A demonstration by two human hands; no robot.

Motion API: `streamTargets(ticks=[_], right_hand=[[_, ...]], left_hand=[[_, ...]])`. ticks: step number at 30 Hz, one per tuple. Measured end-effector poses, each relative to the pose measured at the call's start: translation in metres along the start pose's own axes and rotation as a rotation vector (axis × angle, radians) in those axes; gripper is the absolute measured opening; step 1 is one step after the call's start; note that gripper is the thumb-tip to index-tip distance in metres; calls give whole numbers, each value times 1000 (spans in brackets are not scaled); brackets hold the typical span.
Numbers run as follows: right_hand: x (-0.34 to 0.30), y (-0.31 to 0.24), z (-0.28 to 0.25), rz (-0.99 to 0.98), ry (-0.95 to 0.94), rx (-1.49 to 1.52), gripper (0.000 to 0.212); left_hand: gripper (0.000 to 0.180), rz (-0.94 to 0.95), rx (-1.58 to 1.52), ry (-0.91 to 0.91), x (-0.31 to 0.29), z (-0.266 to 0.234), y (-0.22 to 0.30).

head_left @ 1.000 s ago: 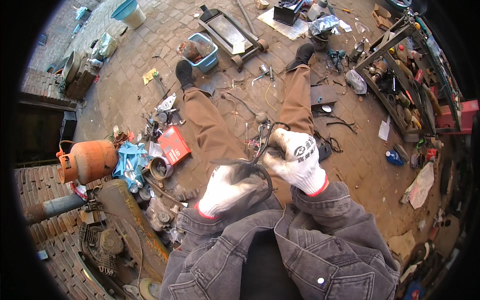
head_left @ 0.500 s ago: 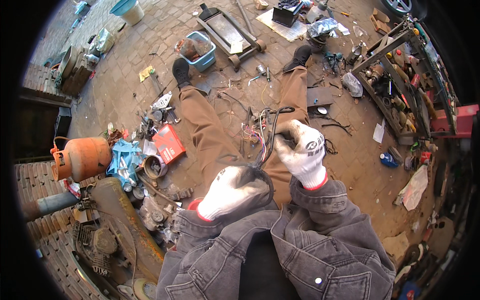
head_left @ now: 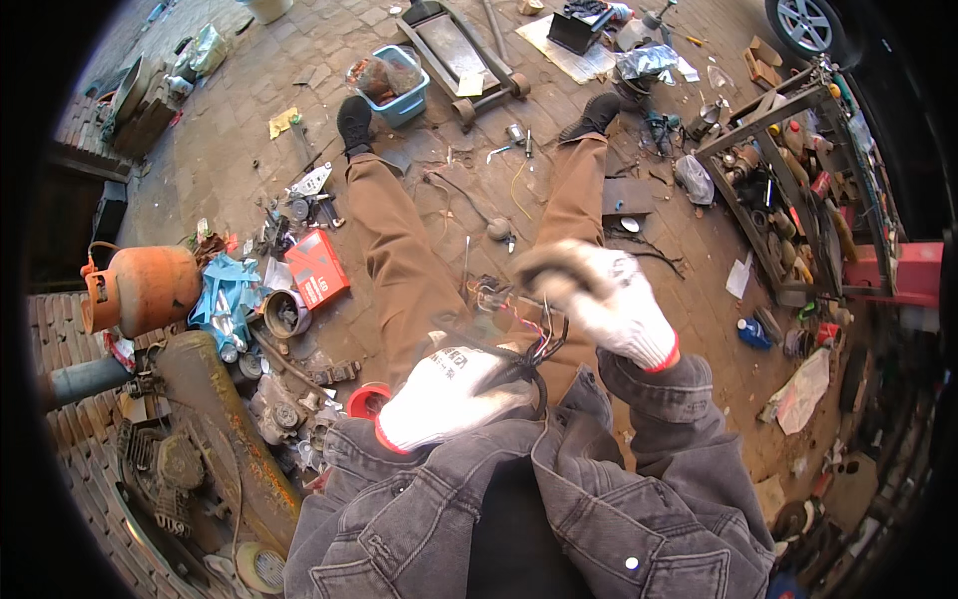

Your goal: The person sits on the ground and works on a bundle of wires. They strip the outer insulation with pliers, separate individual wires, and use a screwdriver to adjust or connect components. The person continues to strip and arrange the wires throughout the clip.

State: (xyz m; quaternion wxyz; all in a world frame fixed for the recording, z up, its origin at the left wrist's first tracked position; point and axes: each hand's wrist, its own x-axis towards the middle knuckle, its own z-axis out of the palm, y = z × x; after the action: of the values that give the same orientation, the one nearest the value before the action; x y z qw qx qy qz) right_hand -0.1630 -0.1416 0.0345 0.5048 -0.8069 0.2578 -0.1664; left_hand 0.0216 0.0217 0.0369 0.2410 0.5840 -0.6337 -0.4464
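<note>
A wiring harness, black-sheathed with thin coloured wires fanning out of its end, lies between my thighs. My left hand, in a white glove with a dark palm, is closed around its black bundle. The sheathed part loops down beside the left fingers. Just above the loose wires is my right hand, gloved the same way. Its fingers are smeared by motion, so whether they hold a wire does not show.
On the left lie a red box, an orange gas cylinder and greasy metal parts. Ahead are a blue basin and a low wheeled trolley. A metal rack full of tools stands right.
My right hand has come off the raised black cable and shifted slightly, its fingers now blurred. The harness has dropped lower, while my left hand keeps hold of it. The view has shifted a little.
</note>
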Motion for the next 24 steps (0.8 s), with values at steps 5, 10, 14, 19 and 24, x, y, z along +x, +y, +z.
streamTargets(ticks=[5,10,14,19,24], right_hand=[[13,11,9,-137,-506,-137,34],[17,15,2,-49,-617,-138,39],[16,9,-12,107,-767,-13,37],[12,2,-3,-97,-562,46,26],[-3,-28,17,-336,-262,-535,19]], left_hand=[[46,31,26,-138,-2,-9,0],[43,69,26,-170,-2,-11,-6],[42,59,47,-256,2,-16,-4],[41,-17,5,-242,-1,-12,-10],[35,112,213,43,-6,9,-38]])
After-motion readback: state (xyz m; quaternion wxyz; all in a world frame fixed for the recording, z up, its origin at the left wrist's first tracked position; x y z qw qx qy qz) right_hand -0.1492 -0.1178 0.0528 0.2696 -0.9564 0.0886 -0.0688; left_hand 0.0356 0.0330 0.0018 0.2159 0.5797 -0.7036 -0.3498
